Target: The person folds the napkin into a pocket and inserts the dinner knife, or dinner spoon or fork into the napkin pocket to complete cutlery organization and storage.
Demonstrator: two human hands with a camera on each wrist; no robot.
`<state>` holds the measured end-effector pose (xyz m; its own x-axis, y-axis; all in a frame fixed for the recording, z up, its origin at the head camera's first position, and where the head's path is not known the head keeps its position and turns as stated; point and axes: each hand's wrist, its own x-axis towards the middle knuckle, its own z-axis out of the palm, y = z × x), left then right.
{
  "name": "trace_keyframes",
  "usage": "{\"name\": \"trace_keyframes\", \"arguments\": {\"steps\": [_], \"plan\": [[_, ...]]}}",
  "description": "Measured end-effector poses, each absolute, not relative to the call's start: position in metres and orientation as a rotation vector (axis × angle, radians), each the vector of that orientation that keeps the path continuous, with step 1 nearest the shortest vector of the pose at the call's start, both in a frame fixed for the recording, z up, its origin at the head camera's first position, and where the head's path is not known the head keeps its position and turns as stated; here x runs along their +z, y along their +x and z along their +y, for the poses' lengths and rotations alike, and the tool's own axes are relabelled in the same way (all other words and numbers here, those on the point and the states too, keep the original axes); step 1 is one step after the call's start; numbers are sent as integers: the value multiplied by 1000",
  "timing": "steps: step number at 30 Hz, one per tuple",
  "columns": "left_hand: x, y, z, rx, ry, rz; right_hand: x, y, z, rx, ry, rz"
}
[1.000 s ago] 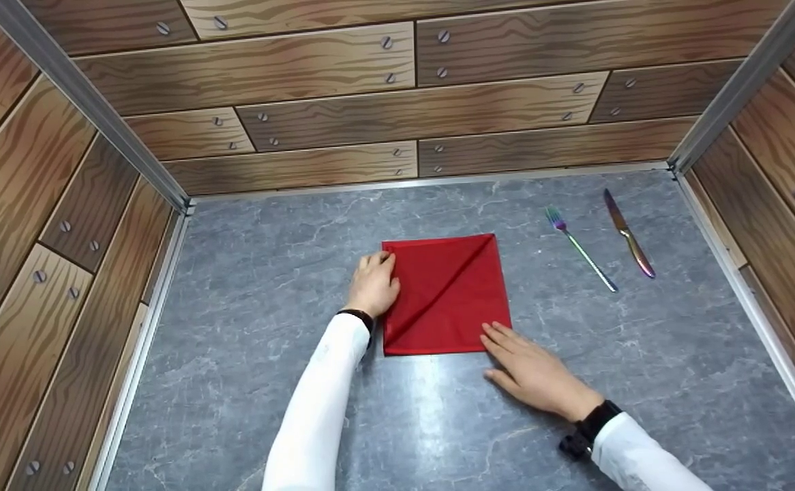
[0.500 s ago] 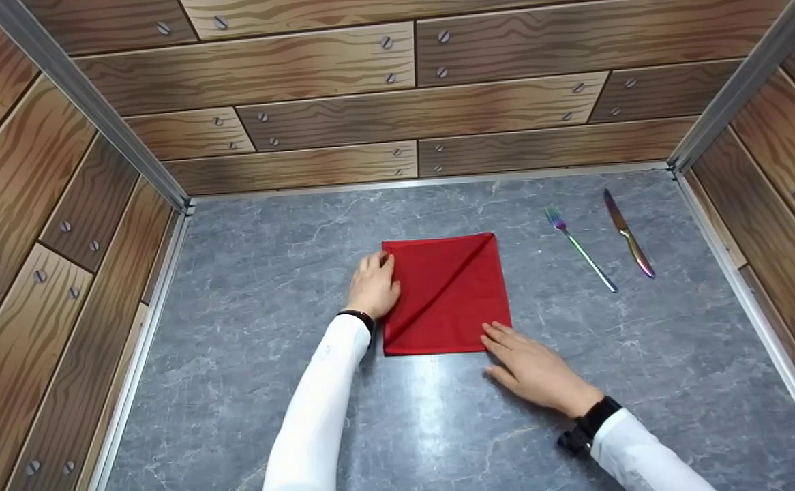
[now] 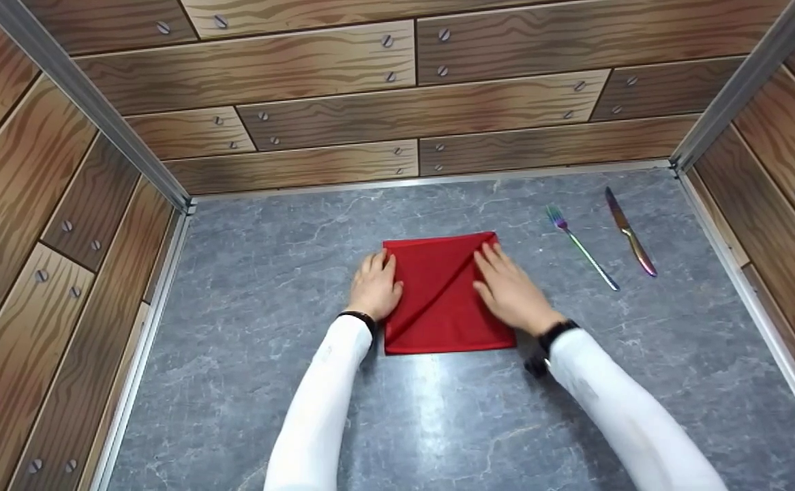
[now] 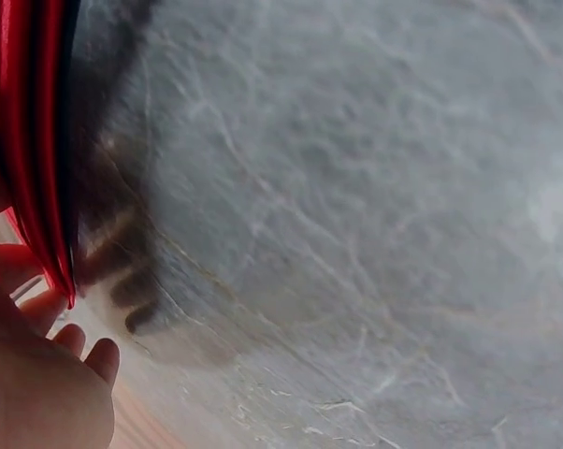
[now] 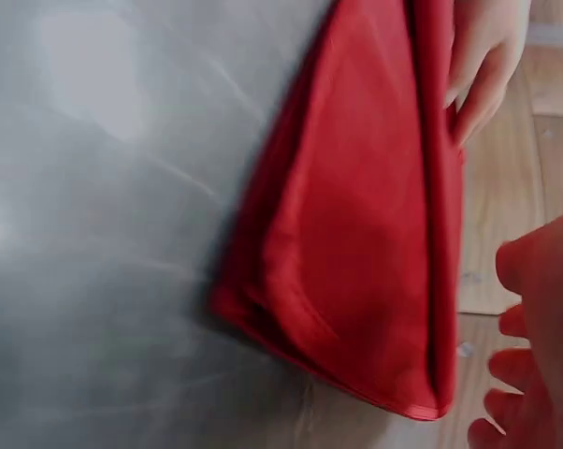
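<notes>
A red cloth napkin (image 3: 438, 327), folded to a square with a diagonal fold across its top, lies flat on the grey marbled table. My left hand (image 3: 373, 288) rests at the napkin's left edge, its fingers near the upper left corner. In the left wrist view its fingers (image 4: 52, 309) lie beside the layered red edge. My right hand (image 3: 512, 290) is over the napkin's right side, fingers stretched toward the upper right corner where the diagonal fold ends. The right wrist view has the napkin's layered corner (image 5: 356, 262) with the right hand's fingers apart from one another.
To the right of the napkin lie an iridescent fork (image 3: 583, 249) and, beyond it, a matching knife (image 3: 629, 232). Wood-patterned panels (image 3: 343, 102) wall the table at the back and both sides, with metal strips along the edges.
My right hand has moved from the napkin's lower right corner up along its right side toward the upper right corner. My left hand stays at the left edge.
</notes>
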<state>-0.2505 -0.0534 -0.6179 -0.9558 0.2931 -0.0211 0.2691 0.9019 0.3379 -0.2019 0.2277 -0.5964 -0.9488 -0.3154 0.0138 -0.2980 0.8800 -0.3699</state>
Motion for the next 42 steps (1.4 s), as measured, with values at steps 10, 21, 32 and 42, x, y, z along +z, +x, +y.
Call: {"name": "trace_keyframes", "arguments": {"steps": [10,21,32,42], "plan": [[-617,-249,-54,460,439,2992,-605,-249,213,-378,-424,2937],[-622,-251,-56,374,435,2987,-613,-251,211,-293,-442,2947],[-622,-251,-60,346,518,3056,-613,-251,212,-313,-436,2939],[-599,-218,-43,19,1055,2797,-613,-253,217,-382,-442,2858]]}}
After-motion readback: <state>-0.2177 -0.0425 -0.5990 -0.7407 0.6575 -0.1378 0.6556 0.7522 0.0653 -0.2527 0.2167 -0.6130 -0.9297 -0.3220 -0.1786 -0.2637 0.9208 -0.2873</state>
